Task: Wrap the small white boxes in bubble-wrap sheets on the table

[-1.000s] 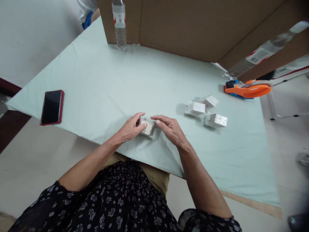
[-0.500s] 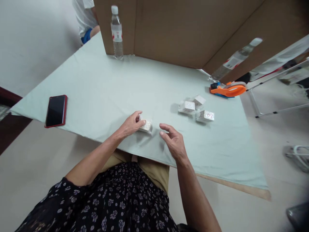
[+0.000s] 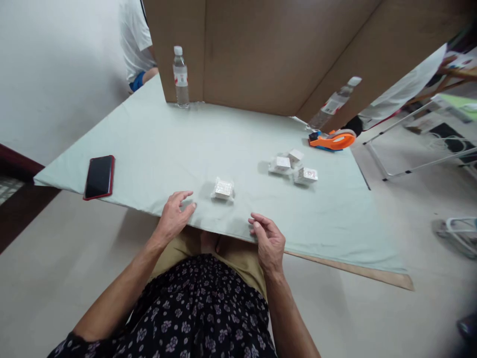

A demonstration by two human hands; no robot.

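Observation:
A small white box in clear bubble wrap [image 3: 223,189] lies by itself near the front edge of the cloth-covered table [image 3: 149,144]. To its left, apart from it, my left hand [image 3: 175,215] is open with thumb and fingers spread and holds nothing. My right hand [image 3: 268,238] is at the front edge, right of the box and nearer to me, fingers curved and apart, with nothing in it. Farther right sit three similar wrapped boxes close together: a left one [image 3: 281,164], a back one [image 3: 295,156] and a front one [image 3: 306,175].
A phone in a red case [image 3: 100,177] lies at the left edge. An orange tape dispenser [image 3: 335,141] is at the right. Two water bottles, one left [image 3: 181,79] and one right [image 3: 333,107], stand before a tall cardboard panel [image 3: 253,59]. A person [image 3: 136,44] sits behind at left.
My left hand has let go of the wrapped box and drawn back to the left. My right hand has moved a little toward me. The view has shifted slightly.

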